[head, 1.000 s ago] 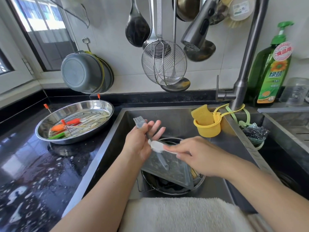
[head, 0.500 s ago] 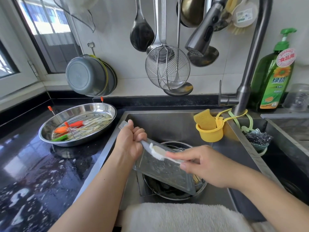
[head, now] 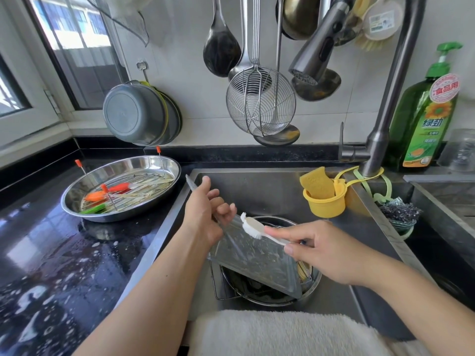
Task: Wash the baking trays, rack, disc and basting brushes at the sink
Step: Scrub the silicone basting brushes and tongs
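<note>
Left hand [head: 203,214] at the sink's [head: 270,186] left edge, grip curled round the handle of a grey silicone basting brush; one end [head: 190,182] of it pokes out past the thumb over the sink rim, the rest hidden by the hand.

Right hand [head: 326,253] over mid-sink, thumb and forefinger pinching the handle of a white bristled cleaning brush [head: 253,227], bristles touching the upper edge of a rectangular clear glass baking tray [head: 257,258].

Tray lies tilted, propped across a round steel basin [head: 272,299] and a wire rack [head: 218,286] in the sink bottom; its top left corner is just beside the left hand's fingers.

Open room: bare sink floor beyond the basin up to the back wall; a yellow sponge holder [head: 323,201] hangs at the back right corner. White towel [head: 270,332] covers the sink's near edge.

Black worktop [head: 51,265] to the left is wet with foam flecks. Near its back edge, an oval steel tray [head: 77,199] carries a wire rack and orange and green basting brushes [head: 108,194].

Against half a second earlier: the left hand has shifted leftward toward the rim, the grey brush now showing above the thumb; the white brush head sits higher on the glass tray.
</note>
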{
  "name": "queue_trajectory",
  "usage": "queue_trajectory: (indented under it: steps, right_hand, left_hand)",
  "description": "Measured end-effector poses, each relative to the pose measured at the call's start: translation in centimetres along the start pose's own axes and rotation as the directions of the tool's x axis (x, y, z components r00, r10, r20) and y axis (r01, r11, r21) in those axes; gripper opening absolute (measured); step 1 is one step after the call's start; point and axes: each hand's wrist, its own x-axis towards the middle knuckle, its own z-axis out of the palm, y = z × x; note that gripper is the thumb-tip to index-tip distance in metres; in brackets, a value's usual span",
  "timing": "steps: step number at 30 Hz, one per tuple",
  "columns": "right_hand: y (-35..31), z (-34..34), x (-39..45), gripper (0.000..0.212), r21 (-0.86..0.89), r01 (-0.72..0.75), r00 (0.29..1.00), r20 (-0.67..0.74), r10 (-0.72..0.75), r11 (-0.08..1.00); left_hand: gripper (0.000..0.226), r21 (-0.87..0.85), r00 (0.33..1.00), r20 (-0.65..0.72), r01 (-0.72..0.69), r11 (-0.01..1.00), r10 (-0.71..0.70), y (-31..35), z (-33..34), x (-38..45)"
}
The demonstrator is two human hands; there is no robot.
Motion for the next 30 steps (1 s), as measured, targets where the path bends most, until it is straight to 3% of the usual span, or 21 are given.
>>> queue_trajectory:
  steps: [5,10,14,19,22,25,28,30]
  right_hand:
    - [-0.7,-0.1,-0.3,0.052,-0.036,-0.005,0.996,0.084,0.008,0.999]
    - [-0.8,0.0,-0.3,0.049,-0.073,0.006,0.991,0.137,0.004,0.997]
    - [-1.2,0.8,0.1,0.052,-0.165,0.073,0.993,0.108,-0.056,0.984]
    - [-0.8,1.1,1.3,0.051,-0.291,0.1,0.993,-0.036,-0.116,0.951]
    - [-0.6,0.4,0.7,0.05,-0.204,0.096,0.995,0.023,-0.093,0.974]
    - [-0.8,0.2,-0.2,0.048,-0.16,0.092,0.99,0.121,-0.073,0.983]
    - [-0.7,0.7,0.5,0.051,-0.196,0.091,0.996,0.041,-0.084,0.976]
    - [-0.3,0.8,1.4,0.051,-0.225,0.059,0.996,-0.051,-0.073,0.972]
  left_hand:
    - [0.06,-0.069,0.985,0.098,0.151,0.986,-0.144,-0.3,0.0,-0.1]
    - [0.05,-0.193,0.995,0.053,0.094,0.977,-0.085,-0.2,0.0,0.5]
    - [0.036,-0.093,1.0,0.015,-0.007,0.996,0.008,-0.9,0.3,0.1]
    - [0.016,-0.029,0.988,0.14,0.064,0.998,-0.059,-3.1,1.2,-1.3]
    - [0.014,-0.091,0.977,0.204,0.081,0.992,-0.061,-2.1,0.7,-0.9]
    - [0.028,-0.219,0.985,0.169,0.068,0.973,-0.031,-0.9,-0.1,-0.3]
    - [0.019,-0.098,0.972,0.208,0.131,0.987,-0.109,-2.3,0.4,-1.1]
    - [0.033,-0.027,0.941,0.283,0.2,0.979,-0.184,-3.4,1.1,-1.9]
